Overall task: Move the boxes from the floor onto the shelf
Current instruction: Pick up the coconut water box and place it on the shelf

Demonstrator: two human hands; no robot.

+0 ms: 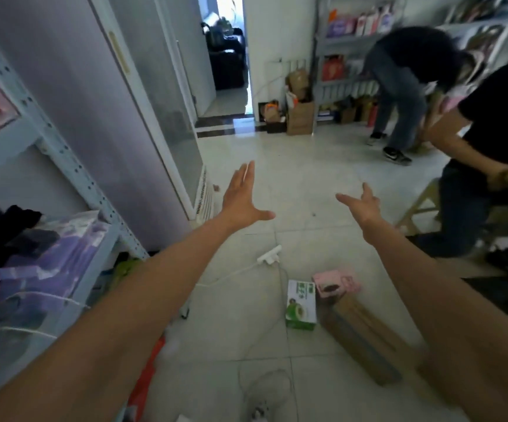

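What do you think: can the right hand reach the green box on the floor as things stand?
Probably yes. The right hand is open and empty, and the green box lies uncovered on the floor, with only the pink box beside it; the hand would need to lower.

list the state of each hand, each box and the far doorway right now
left hand, open, fingers spread, holding nothing
right hand, open, holding nothing
green and white cardboard box, on the floor, untouched
pink rectangular box, on the floor, untouched
long brown cardboard box, lying flat on the floor
far doorway, open
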